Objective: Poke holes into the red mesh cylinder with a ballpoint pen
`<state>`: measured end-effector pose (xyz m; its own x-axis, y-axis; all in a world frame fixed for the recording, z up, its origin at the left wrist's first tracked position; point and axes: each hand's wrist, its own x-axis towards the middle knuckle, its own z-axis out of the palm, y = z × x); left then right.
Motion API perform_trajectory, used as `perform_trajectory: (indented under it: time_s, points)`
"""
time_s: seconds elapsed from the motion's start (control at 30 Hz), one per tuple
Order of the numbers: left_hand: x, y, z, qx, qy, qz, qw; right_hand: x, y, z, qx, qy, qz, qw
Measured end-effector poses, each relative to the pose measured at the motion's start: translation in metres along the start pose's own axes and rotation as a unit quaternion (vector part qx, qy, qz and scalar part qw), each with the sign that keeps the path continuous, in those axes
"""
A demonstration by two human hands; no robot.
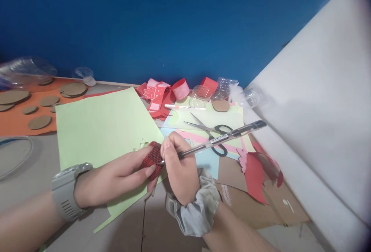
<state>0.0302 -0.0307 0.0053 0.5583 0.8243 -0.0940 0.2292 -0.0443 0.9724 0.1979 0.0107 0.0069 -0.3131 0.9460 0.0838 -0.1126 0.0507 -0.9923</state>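
My left hand, with a grey watch on its wrist, pinches a small dark red piece with a black checked pattern. Whether that piece is paper or fabric I cannot tell. A clear-barrelled pen is gripped in my right hand, its tip pointing left at the checked piece. A grey scrunchie circles my right wrist. Beneath both hands lies a light green sheet of paper, with some small green scraps by my left fingers.
Scissors with black handles rest open on coloured paper behind the pen. A white marker, red paper pieces and clear plastic cups line the back. Cardboard discs lie on orange paper at left. A white panel stands right.
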Motion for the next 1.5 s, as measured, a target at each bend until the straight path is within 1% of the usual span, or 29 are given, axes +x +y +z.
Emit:
perform_trajectory:
  time_s: [0.2, 0.37, 0.5, 0.67, 0.83, 1.0, 1.17, 1.33, 1.43, 1.5]
  points:
    - [0.0, -0.002, 0.001, -0.001, 0.005, 0.008, 1.0, 0.0, 0.001, 0.0, 0.002, 0.006, -0.011, 1.0]
    - [0.001, 0.0, 0.001, 0.001, 0.007, 0.006, 1.0, 0.0, 0.001, 0.0, -0.001, 0.006, -0.021, 1.0]
    - [0.002, 0.002, 0.0, 0.006, 0.0, 0.008, 1.0, 0.0, 0.001, 0.0, -0.002, 0.005, -0.015, 1.0]
    - [0.001, 0.005, 0.0, 0.014, 0.008, -0.001, 1.0, 0.0, 0.001, 0.0, -0.007, 0.007, -0.014, 1.0]
    - [0.0, 0.007, 0.001, -0.003, 0.018, 0.0, 1.0, 0.0, -0.001, 0.001, -0.009, 0.011, -0.013, 1.0]
    - [0.0, 0.006, 0.0, -0.015, 0.012, 0.011, 1.0, -0.001, -0.003, 0.001, -0.002, 0.006, 0.002, 1.0]
    - [0.0, 0.007, 0.001, 0.007, 0.01, 0.014, 1.0, -0.006, 0.003, -0.001, 0.003, 0.021, -0.037, 0.999]
    - [-0.001, 0.006, 0.004, 0.004, 0.03, 0.021, 0.999, -0.01, 0.009, -0.002, 0.013, -0.002, -0.042, 0.999]
    - [-0.001, 0.006, 0.005, -0.003, 0.039, 0.019, 0.999, -0.008, 0.005, -0.001, -0.003, 0.002, -0.028, 1.0]
    - [-0.001, 0.006, 0.005, -0.006, 0.037, 0.013, 0.999, -0.007, 0.003, 0.0, -0.017, -0.001, -0.031, 0.999]
